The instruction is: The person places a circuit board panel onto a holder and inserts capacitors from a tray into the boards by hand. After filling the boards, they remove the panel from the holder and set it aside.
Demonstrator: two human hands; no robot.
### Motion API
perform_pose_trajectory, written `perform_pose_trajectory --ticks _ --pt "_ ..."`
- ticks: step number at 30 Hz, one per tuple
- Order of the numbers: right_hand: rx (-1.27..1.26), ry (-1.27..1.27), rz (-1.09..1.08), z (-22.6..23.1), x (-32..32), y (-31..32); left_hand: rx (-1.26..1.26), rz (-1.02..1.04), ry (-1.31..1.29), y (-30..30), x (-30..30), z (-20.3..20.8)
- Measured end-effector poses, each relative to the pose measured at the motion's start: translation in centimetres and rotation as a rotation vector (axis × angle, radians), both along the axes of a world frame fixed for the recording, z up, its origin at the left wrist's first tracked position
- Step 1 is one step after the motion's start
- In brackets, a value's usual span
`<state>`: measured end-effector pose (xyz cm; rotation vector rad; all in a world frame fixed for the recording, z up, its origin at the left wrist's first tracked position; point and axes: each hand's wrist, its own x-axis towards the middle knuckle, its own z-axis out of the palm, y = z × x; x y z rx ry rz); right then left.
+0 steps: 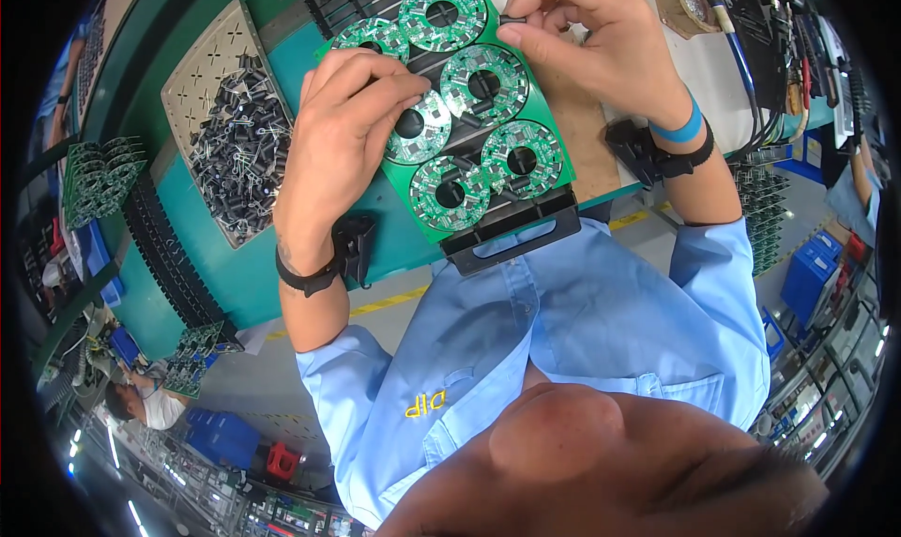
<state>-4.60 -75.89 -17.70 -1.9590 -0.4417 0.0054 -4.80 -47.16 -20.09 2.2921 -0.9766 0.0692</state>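
A green circuit-board panel point(402, 182) with several ring-shaped boards lies in a black carrier point(514, 243) in front of me. My left hand point(349, 115) reaches over the panel's left side, its fingers drawn together at a middle-left ring point(419, 135). Whatever those fingertips hold is hidden. Just off the panel's upper right edge, my right hand point(601, 44) pinches a small black cylindrical capacitor point(511, 19) between thumb and fingers. Similar black parts lie on some of the rings, one near the middle-right ring point(502, 72).
A beige tray point(199, 66) heaped with loose black capacitors point(242, 152) stands left on the green table point(389, 251). Black slotted rails point(174, 246) run along the left. Populated boards point(101, 176) stand farther left. Cables and tools point(751, 58) lie at the upper right.
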Motion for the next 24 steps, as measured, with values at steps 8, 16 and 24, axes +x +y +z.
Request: perform_pose_trajectory --ticks 8,16,24 --pt "0.07 -0.506 0.124 -2.2 2.1 1.4 0.02 -0.036 -0.129 -0.1 -0.6 0.1" --pt "-0.3 -0.274 0.126 -0.5 1.4 2.3 0.125 0.023 -0.245 -0.5 -1.3 0.2" --pt "-0.299 -0.033 0.121 -5.3 3.1 0.5 -0.005 0.032 -0.234 0.2 -1.1 -2.7"
